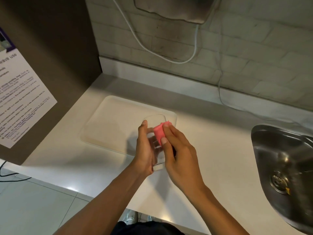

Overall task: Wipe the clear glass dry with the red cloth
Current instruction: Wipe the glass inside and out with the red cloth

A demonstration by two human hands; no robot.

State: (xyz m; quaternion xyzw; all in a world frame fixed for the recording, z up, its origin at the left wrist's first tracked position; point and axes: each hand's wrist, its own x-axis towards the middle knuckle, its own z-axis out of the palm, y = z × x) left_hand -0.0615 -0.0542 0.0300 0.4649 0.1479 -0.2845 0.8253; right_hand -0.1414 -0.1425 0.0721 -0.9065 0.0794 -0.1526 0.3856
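White worktop (194, 150) fills the middle of the view, with a grey brick-pattern wall (237, 56) behind it. Above this worktop the left hand (145, 150) is closed around the clear cylindrical drinking glass (155, 138), the thumb lying along the glass's left side and the palm under its lower part. The glass is tilted, its open rim pointing away from the person and its thick base near the wrists; it does not touch the worktop. The right hand (177, 150) pinches the small folded red cloth (160, 133) between thumb and fingers and presses it against the right side of the glass, near the rim. It seems that part of the cloth goes over the rim, but the blur does not let me be sure.

Under and behind the hands lies a flat cream rectangular tray (115, 119) with rounded corners, resting on the worktop. To the right a stainless steel sink (279, 158) is set into the worktop, with its round drain (279, 182) visible. A white cable (194, 48) hangs in a loop on the wall. At the left, a brown cabinet side (50, 39) carries a printed white paper notice (22, 99).
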